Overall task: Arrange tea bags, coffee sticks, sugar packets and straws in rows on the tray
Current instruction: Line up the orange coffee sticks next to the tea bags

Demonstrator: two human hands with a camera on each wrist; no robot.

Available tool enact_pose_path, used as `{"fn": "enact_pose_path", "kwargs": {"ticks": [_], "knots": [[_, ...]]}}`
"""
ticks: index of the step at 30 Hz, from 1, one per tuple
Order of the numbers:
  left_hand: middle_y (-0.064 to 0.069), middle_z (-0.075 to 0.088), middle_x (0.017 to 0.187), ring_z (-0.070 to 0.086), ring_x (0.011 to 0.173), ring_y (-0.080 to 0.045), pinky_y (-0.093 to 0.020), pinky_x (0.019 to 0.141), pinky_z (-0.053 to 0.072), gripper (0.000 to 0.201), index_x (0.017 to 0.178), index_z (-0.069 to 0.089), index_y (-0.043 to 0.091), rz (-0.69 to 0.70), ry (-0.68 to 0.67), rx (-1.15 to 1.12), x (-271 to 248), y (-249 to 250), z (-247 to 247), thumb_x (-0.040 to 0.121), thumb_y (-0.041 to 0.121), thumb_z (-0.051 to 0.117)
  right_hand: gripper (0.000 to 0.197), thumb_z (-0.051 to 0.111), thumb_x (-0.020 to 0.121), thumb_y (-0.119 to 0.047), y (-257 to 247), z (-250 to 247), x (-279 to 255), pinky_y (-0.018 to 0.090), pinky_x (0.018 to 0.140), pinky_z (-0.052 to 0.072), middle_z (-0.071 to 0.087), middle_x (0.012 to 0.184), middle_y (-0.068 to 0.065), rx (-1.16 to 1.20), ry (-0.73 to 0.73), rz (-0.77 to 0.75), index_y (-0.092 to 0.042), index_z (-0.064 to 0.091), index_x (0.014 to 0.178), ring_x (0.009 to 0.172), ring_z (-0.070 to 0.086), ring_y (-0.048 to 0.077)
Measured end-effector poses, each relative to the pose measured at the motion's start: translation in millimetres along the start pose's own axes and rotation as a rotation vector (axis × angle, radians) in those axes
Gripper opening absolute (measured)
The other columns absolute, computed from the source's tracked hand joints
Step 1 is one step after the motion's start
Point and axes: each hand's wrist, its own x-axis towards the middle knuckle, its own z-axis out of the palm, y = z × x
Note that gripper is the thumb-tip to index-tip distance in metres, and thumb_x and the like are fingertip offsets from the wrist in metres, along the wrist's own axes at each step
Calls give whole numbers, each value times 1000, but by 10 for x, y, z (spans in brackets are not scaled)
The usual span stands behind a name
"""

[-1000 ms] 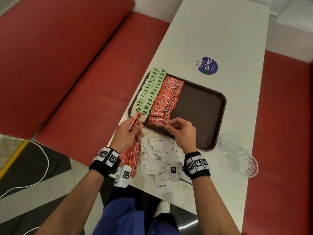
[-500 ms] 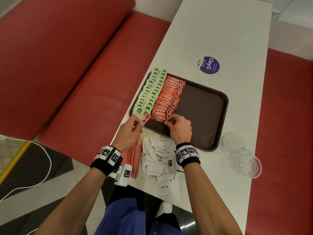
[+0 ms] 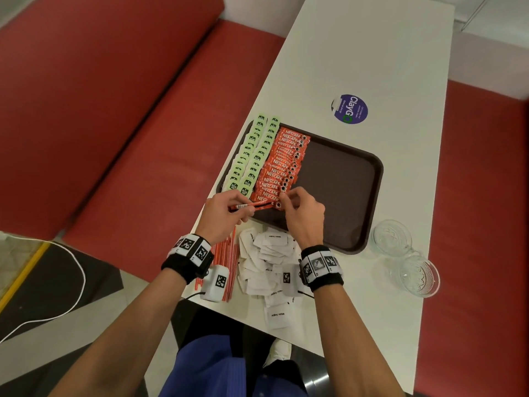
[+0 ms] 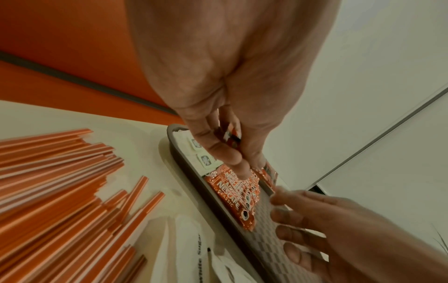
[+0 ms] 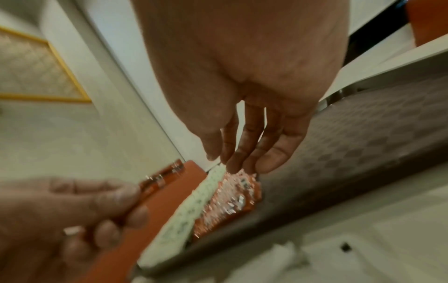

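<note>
A dark brown tray (image 3: 343,202) holds two rows of green tea bags (image 3: 252,159) and a row of red coffee sticks (image 3: 282,167) along its left side. My left hand (image 3: 243,209) grips a few spare coffee sticks (image 3: 252,207), held level over the tray's near left corner; the left wrist view shows them pinched (image 4: 232,137) between thumb and fingers. My right hand (image 3: 283,200) is at the near end of the coffee row. In the right wrist view its straight fingers (image 5: 242,162) touch the nearest sticks (image 5: 232,195). It holds nothing that I can see.
Loose white sugar packets (image 3: 269,259) are heaped on the white table (image 3: 372,53) just in front of the tray. A bundle of red straws (image 3: 226,253) lies left of them by the table edge. Two glass cups (image 3: 406,259) stand right of the tray. A round sticker (image 3: 350,109) lies beyond it.
My right hand slid a coffee stick up against the near end of the row. My left hand turned its spare sticks from upright to level, pointing toward the right hand.
</note>
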Motion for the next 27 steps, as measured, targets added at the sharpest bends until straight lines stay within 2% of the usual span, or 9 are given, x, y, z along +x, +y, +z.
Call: {"fn": "enact_pose_path", "kwargs": {"ticks": [3,4,6,9,11,17,21,24,27], "knots": [[4,79,82,74,74,-19,-32,71,61,8,93,77,19,77,-10,-29,-47,40,25,91,17,85,36,61,107,-57,-148,-161,-121,41,80,66,79,77,-3,226,-163,23,-25,74,99,71,77,11],[4,79,85,75,79,-19,-36,77,62,9,93,79,19,108,-8,-38,-73,50,39,90,15,85,35,63,107,-55,-181,-204,-167,41,79,68,80,78,-1,291,-222,42,-23,75,100,71,79,15],[3,79,93,76,91,-20,-41,88,63,15,95,82,19,155,3,-87,-122,60,64,86,10,88,21,73,106,-36,-203,-268,-239,44,82,69,82,83,3,390,-276,48,-17,78,99,77,81,20],[3,80,105,77,103,-19,-35,95,62,28,106,82,16,168,-11,-181,-214,96,87,81,9,91,2,81,100,-14,-164,-344,-298,43,86,69,82,88,9,516,-272,69,-13,81,100,81,81,24],[5,79,111,76,108,-14,-26,95,60,35,114,81,16,129,-29,-234,-260,110,79,81,9,91,6,83,98,-12,-140,-387,-324,41,84,69,81,89,11,549,-238,66,-11,80,102,79,80,23],[0,82,107,77,104,-17,-30,98,61,21,108,83,12,44,79,-322,-271,71,67,88,4,84,16,93,87,-15,1,-464,-347,33,82,67,82,88,4,479,-244,46,-17,81,98,86,81,20],[-2,82,105,78,104,-20,-33,98,61,20,107,83,10,52,20,-303,-176,45,74,88,2,84,14,92,88,-15,95,-460,-277,34,85,68,82,90,-4,362,-293,20,-23,83,95,90,79,15],[4,83,103,78,101,-11,-25,96,61,21,107,84,15,63,40,-209,-66,18,87,89,3,83,12,91,90,-17,194,-389,-146,33,84,68,82,90,-9,248,-248,-14,-25,82,93,88,78,9],[14,78,104,74,98,-2,-18,91,60,22,108,83,22,114,162,21,48,-57,140,90,10,85,10,88,92,-16,278,-260,1,32,84,67,80,87,-11,157,-167,-19,-25,82,93,86,77,5]]}}
